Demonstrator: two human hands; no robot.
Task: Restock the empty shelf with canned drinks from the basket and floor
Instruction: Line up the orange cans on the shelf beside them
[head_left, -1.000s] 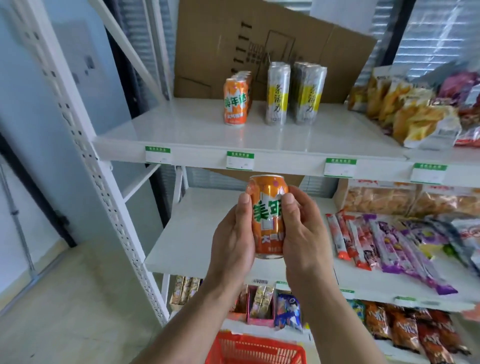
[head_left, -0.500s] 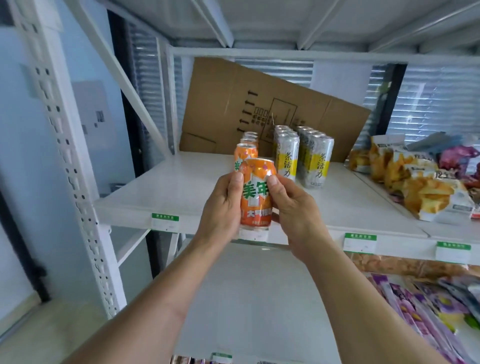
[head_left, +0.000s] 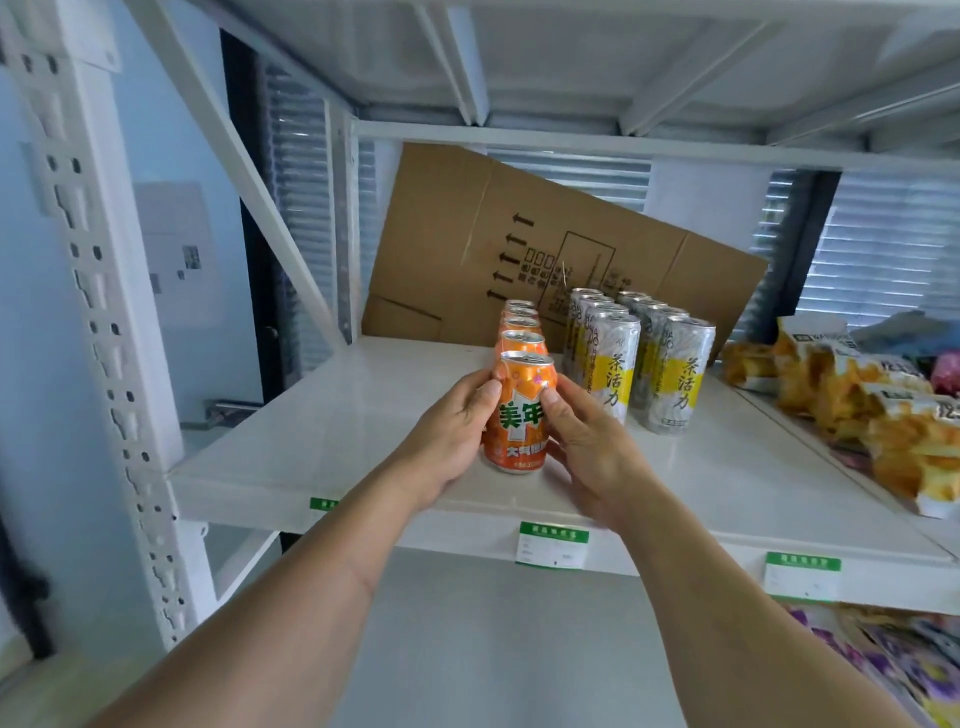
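An orange drink can (head_left: 519, 415) with green lettering stands upright on the white shelf (head_left: 332, 441), at the front of a row of orange cans (head_left: 521, 332) running back. My left hand (head_left: 452, 431) grips its left side and my right hand (head_left: 582, 441) grips its right side, thumbs across the label. Two rows of tall silver-and-yellow cans (head_left: 639, 358) stand just to the right. The basket and the floor cans are out of view.
A flattened cardboard box (head_left: 467, 249) leans against the back of the shelf. Yellow snack bags (head_left: 852, 395) fill the shelf's right end. A perforated white upright (head_left: 98, 291) and a diagonal brace (head_left: 244, 171) stand at left. Green price tags (head_left: 554, 543) hang on the front edge.
Both hands have lifted the orange can from below the shelf edge and carried it forward onto the shelf, where it now stands in front of the orange row.
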